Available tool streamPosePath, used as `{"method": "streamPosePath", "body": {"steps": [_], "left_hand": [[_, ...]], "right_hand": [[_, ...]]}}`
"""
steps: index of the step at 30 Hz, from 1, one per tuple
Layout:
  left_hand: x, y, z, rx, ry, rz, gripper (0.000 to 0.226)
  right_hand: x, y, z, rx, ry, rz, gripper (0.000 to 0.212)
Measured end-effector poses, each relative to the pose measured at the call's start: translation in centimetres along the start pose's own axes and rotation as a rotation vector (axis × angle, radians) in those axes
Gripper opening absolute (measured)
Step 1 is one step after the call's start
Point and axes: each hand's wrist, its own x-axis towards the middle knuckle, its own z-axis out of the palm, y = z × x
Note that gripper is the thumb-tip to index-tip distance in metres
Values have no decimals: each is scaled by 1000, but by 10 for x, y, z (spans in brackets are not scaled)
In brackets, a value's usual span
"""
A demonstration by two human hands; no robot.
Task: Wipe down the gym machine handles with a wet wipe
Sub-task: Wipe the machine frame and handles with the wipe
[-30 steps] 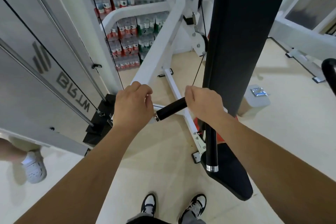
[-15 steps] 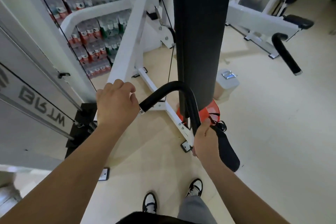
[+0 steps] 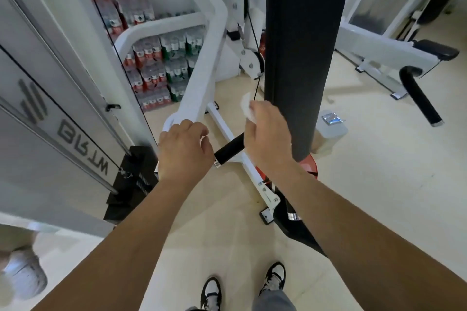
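Note:
A black rubber handle (image 3: 229,149) of the white gym machine runs between my hands, its metal-capped end near my left hand. My left hand (image 3: 185,150) is closed around the white machine arm (image 3: 199,83) just left of that handle. My right hand (image 3: 268,137) sits over the handle's upper bend, holding a white wet wipe (image 3: 247,108) that sticks out above the fingers. The handle's lower end (image 3: 292,212) with a silver cap shows below my right forearm. A tall black pad (image 3: 303,45) stands right behind my right hand.
A wipe packet (image 3: 331,118) lies on a grey block (image 3: 333,131) on the floor to the right. Another machine with a black handle (image 3: 420,98) stands far right. Stacked bottle packs (image 3: 156,70) fill the back. The weight stack (image 3: 131,179) is at left; another person's shoe (image 3: 24,278) is at lower left.
My right hand has slid from the handle's lower end up to its upper bend with the wipe. My left hand kept its hold on the machine arm. The view tilted.

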Motion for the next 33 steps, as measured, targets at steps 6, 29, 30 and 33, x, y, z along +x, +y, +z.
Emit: {"method": "streamPosePath", "body": {"steps": [6, 29, 30, 33], "left_hand": [[1, 2, -6, -83, 2, -54, 15], [-8, 4, -4, 58, -46, 110, 19], [-14, 8, -4, 24, -55, 141, 19], [-49, 36, -3, -185, -46, 286, 15]], "right_hand": [[-57, -12, 62, -191, -360, -464, 34], [-164, 89, -16, -617, -441, -382, 49], [-173, 89, -20, -609, -462, -395, 42], [-200, 93, -37, -545, -444, -473, 29]]}}
